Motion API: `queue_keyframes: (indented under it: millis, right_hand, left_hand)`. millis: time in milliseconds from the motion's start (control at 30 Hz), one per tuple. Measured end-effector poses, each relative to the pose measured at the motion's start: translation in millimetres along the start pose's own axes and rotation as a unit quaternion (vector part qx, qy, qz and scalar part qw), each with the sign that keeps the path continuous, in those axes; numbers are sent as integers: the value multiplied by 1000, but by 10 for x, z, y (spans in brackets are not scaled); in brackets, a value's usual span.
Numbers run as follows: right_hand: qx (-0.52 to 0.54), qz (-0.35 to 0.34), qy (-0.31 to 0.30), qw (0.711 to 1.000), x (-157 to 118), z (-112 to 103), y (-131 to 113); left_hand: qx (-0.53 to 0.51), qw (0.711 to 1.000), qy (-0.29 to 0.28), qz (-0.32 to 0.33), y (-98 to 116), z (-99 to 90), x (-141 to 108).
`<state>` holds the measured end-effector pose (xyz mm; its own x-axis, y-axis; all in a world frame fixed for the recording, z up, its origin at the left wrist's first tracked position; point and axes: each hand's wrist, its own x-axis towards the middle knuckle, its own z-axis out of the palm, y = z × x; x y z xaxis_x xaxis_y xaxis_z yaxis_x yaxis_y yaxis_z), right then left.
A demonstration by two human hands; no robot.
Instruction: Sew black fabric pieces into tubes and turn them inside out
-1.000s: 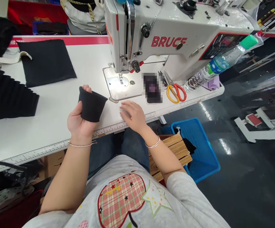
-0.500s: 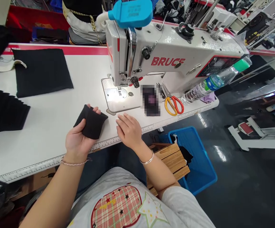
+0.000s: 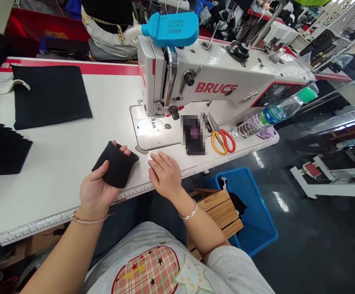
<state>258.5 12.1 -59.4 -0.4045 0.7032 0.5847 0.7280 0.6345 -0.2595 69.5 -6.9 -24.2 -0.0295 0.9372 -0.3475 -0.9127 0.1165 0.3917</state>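
Observation:
Near the table's front edge, my left hand (image 3: 99, 185) grips a small piece of black fabric (image 3: 119, 166), folded or tube-shaped, with the thumb in front and the fingertips showing behind its upper edge. My right hand (image 3: 166, 173) rests at the table edge to the right of the fabric, apart from it. Its fingers are stretched out, palm down, with nothing seen in them. Just beyond both hands stands a white sewing machine (image 3: 220, 75), its metal needle plate (image 3: 146, 134) bare of fabric.
A large black fabric piece (image 3: 51, 98) and a stack of black pieces (image 3: 2, 149) lie on the left. To the right are a blurred-out phone-like object (image 3: 195, 136), scissors (image 3: 223, 142) and a water bottle (image 3: 269, 116). A blue crate (image 3: 263, 228) stands below, beside a wooden stool (image 3: 220, 210).
The camera view has shifted slightly. My left hand still holds the black fabric, which now looks a little more opened at its top; my right hand stays almost in place.

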Motion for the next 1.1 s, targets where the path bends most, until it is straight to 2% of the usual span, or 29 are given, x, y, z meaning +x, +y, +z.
queue_keyframes:
  millis: [433,733,1100]
  right_hand:
    - [-4,6,-7,1000,4,-1,-2]
    - [-2,4,0,1000,-9,12,1]
    - [0,21,-41,999,-21,11,-4]
  left_hand:
    - [9,1000,16,-3,5,38,-25]
    - [10,1000,6,0,0,51,-41]
    - [17,1000,3,4,-10,54,-47]
